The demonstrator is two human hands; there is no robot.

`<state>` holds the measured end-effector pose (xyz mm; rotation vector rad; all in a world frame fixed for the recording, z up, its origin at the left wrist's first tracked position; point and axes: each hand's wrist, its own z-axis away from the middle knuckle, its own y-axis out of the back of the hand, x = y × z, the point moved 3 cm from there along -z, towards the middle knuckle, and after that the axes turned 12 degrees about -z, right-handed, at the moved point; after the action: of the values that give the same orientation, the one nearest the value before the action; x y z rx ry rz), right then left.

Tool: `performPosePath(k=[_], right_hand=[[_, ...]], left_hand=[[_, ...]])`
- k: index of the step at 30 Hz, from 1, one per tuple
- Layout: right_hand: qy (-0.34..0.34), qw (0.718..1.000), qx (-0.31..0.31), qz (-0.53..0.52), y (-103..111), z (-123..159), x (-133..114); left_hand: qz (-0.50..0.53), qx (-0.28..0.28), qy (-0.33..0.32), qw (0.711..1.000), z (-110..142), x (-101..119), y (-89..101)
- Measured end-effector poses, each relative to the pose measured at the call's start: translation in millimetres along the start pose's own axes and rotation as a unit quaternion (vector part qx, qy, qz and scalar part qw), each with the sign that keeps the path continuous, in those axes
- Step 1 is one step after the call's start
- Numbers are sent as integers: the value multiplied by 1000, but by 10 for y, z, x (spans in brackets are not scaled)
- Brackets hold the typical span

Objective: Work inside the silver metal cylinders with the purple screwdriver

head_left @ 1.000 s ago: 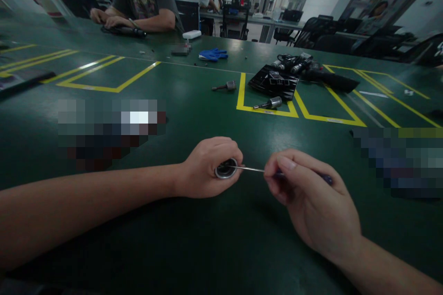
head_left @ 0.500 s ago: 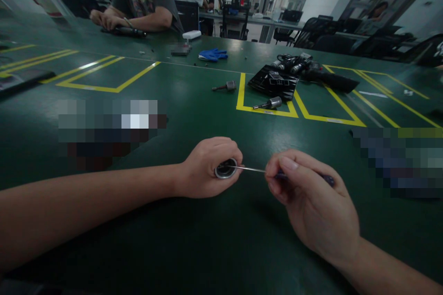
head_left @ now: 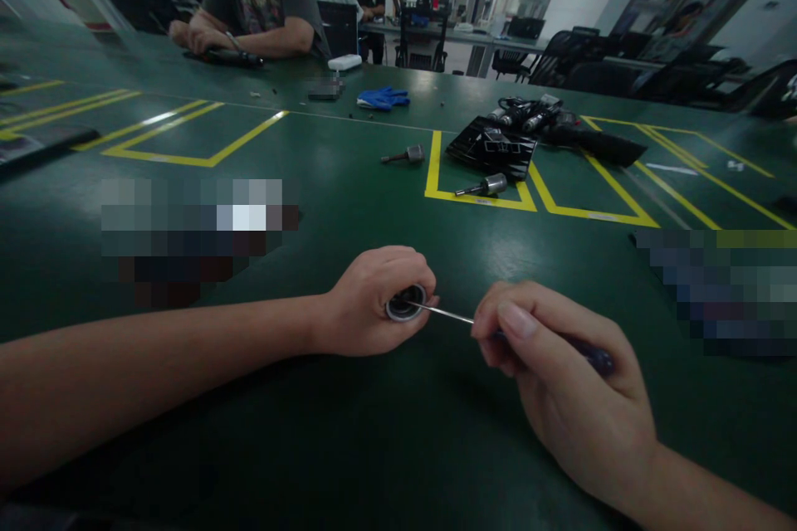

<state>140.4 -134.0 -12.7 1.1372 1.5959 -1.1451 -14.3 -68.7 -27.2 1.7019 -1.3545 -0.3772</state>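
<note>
My left hand [head_left: 374, 303] rests on the green table [head_left: 349, 174], its fingers wrapped round a small round metal part [head_left: 405, 303] whose open end faces right. My right hand [head_left: 560, 382] is closed on a thin screwdriver [head_left: 445, 314] with a dark purple handle [head_left: 594, 358]. The screwdriver's metal shaft reaches left, and its tip sits in the mouth of the metal part. Both forearms lie low over the table's near edge.
Two metal sockets [head_left: 406, 155] [head_left: 489, 185] lie further back beside yellow floor-tape boxes. A black pouch [head_left: 495, 148] and dark tools [head_left: 560, 129] lie behind them. A blue glove [head_left: 383, 98] and a white box [head_left: 344, 62] are at the far side, where a seated person [head_left: 261, 4] works.
My right hand has dropped slightly and drawn back to the right, tilting the screwdriver downward at the handle. My left hand and the metal part have stayed put.
</note>
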Motion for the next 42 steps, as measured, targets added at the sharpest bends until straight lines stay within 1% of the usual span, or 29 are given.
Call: performPosePath(k=[9,11,15,19,22,25,27,32,35,38,42], right_hand=[[21,999,-32,24,-22,20,-27],[35,998,-38,28,-35,22,-41],[78,996,-25,41,-46,42,-89],[103,990,-15,92,-60,50,-122],[120,983,-40,136,-84,35,-141],[139,975,-64,159,-96,18,-153],[138,976,-63,154,-89,10,-144],[105,988,-37,105,-59,4,-73],[107,989,-38,97,-58,5,-55],[129,983,-57,121,-72,11,-80],[173,965,-106,168,-114,13,-129]], left_hand=[[2,-2,2,1000,-3,-12,-2],[1,-5,5,1000,-5,-15,-1],[-1,-5,-3,1000,-7,-19,7],[6,-2,-6,1000,-6,-25,6],[6,1,-4,1000,-8,-21,2],[2,5,3,1000,-10,-15,2],[1,9,11,1000,-10,-14,7],[11,23,16,1000,-9,-6,27],[14,33,14,999,-15,-1,39],[17,50,18,998,-21,1,55],[20,71,43,996,-17,-4,81]])
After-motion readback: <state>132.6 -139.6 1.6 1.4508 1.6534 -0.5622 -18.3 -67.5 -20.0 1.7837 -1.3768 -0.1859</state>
